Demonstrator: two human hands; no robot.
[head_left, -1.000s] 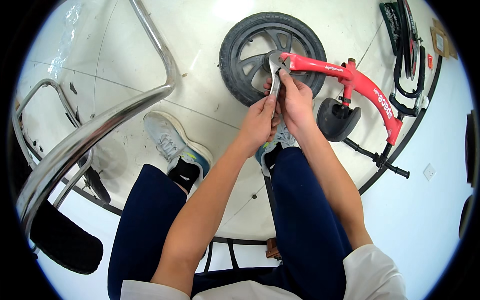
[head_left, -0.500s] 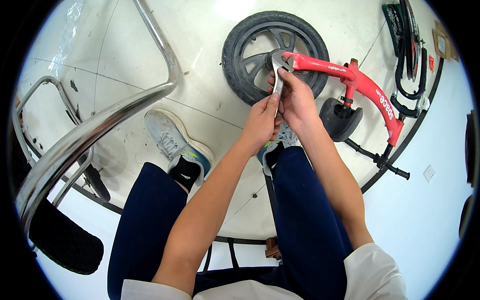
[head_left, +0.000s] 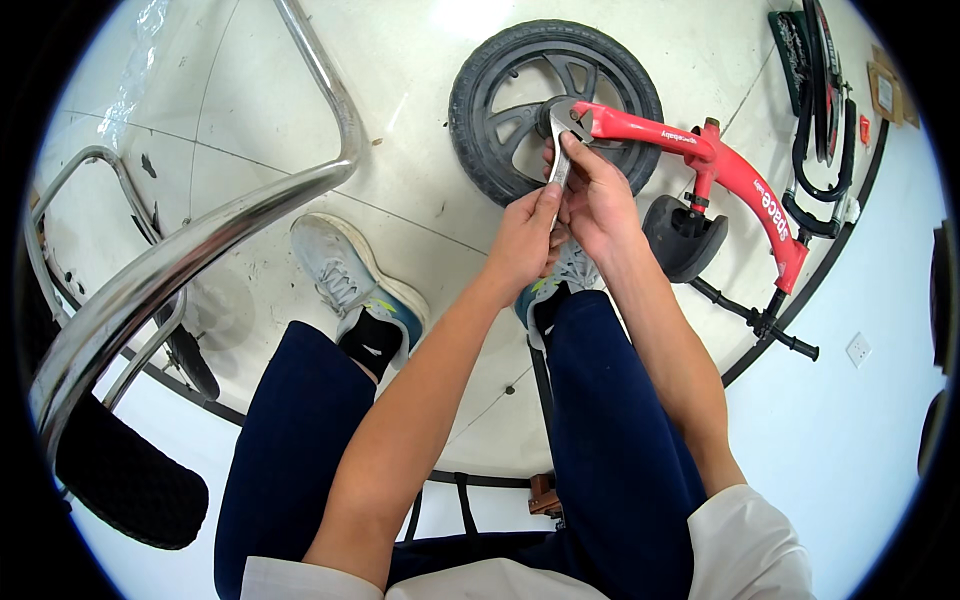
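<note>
Your two hands meet over the hub of the black wheel (head_left: pixel 555 105), which lies flat on the pale tiled floor (head_left: pixel 400 140). Your left hand (head_left: pixel 525 235) and right hand (head_left: pixel 597 195) are pressed together, both closed around the handle of a metal wrench (head_left: pixel 560 150). The wrench runs nearly straight away from you, its head at the far end sitting on the wheel's axle where the red frame (head_left: pixel 720 165) ends.

The frame's long axis runs from the hub off to your right and slightly toward you, ending at black handlebars (head_left: pixel 765 325) near the floor's edge. A black saddle (head_left: pixel 680 240) lies just beside the frame, on your side of it. White lettering runs along the red tube.

At far right, a dark green flat package (head_left: pixel 795 50) and a brown cardboard piece (head_left: pixel 885 90) with a pale label lie by black curved parts (head_left: pixel 815 150). A white wall socket (head_left: pixel 857 348) sits low on the right.

To your left a chrome chair frame (head_left: pixel 200 240) crosses the floor, leaving open tile between it and the wheel. Your grey shoe (head_left: pixel 345 275) rests there.
</note>
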